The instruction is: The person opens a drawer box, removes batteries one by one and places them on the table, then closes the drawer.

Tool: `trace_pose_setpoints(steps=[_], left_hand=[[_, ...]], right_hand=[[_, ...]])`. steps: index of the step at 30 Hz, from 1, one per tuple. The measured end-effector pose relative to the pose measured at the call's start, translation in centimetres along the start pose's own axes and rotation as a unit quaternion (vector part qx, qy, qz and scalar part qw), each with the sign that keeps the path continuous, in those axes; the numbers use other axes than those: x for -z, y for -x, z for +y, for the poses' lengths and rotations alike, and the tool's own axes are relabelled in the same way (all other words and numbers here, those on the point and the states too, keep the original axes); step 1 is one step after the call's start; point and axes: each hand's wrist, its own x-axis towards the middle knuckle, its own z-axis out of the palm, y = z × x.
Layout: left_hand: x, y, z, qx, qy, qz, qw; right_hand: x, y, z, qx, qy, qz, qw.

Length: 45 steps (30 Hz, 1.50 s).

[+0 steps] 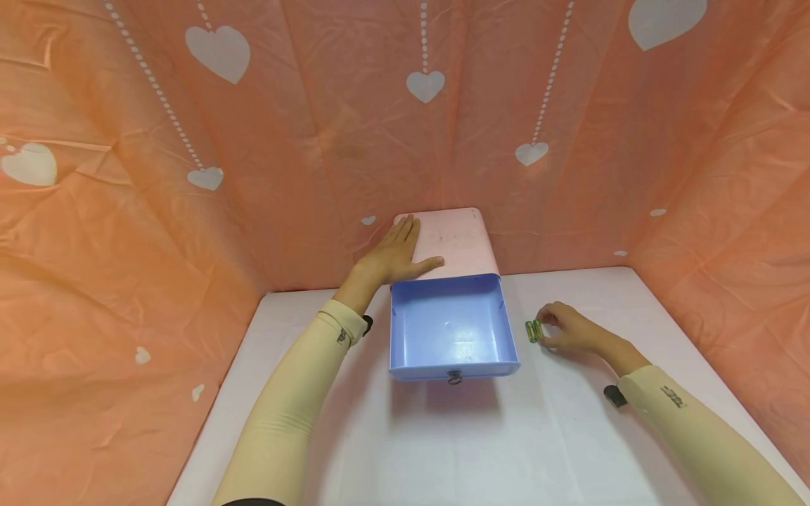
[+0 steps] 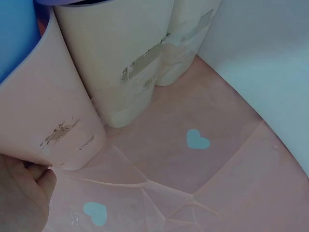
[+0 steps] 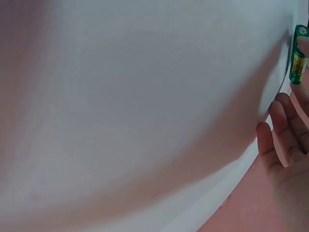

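Count: 2 hands, 2 green batteries (image 1: 531, 332), 1 pink cabinet (image 1: 457, 242), 1 blue drawer (image 1: 443, 337) w/ 1 ring pull (image 1: 455, 379) on its front, 2 cream sleeves (image 1: 285, 400). Drawer's out toward the person, floor in view, front edge over the white tabletop (image 1: 557, 436) w/ a shadow below. Tabletop's back edge meets the orange curtain (image 1: 342, 105); cabinet's rear is near it too. Room: strip of tabletop btwn drawer's R wall & batteries, wider stretch from drawer front to bottom of head view, another from R hand to table's R edge. L hand (image 1: 394, 258) rests on cabinet top, L side, fingers straight, thumb spread. R hand (image 1: 572, 332): thumb + forefinger pinch the batteries, which sit side by side, approx. parallel, at the fingertips, R of drawer; other fingers loosely bent per R-wrist view. Can't tell if batteries are off the table.
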Motion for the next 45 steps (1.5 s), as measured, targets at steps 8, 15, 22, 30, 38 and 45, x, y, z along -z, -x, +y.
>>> trace_pose_setpoints(steps=[8,15,22,30,38,45], left_hand=[[-0.17,-0.05,-0.13,-0.002,0.002,0.002,1.0],[-0.16,-0.03,-0.09,-0.001,0.004,0.002,1.0],[-0.14,0.03,-0.05,0.002,-0.001,0.001,1.0],[-0.08,0.02,0.01,0.002,-0.005,0.005,1.0],[-0.03,0.12,-0.01,0.003,-0.001,0.004,1.0],[-0.03,0.11,-0.02,0.0,0.004,0.003,1.0]], right_hand=[[-0.08,0.25,-0.5,0.0,0.021,0.012,0.9997],[-0.43,0.19,-0.11,0.005,0.024,0.018,0.9995],[-0.56,0.28,0.07,0.02,0.025,0.022,0.9992],[-0.38,0.45,0.0,0.023,0.019,0.025,0.9993],[-0.46,0.43,0.25,0.018,0.006,0.026,0.9995],[-0.12,0.84,-0.12,-0.005,-0.014,0.025,0.9996]])
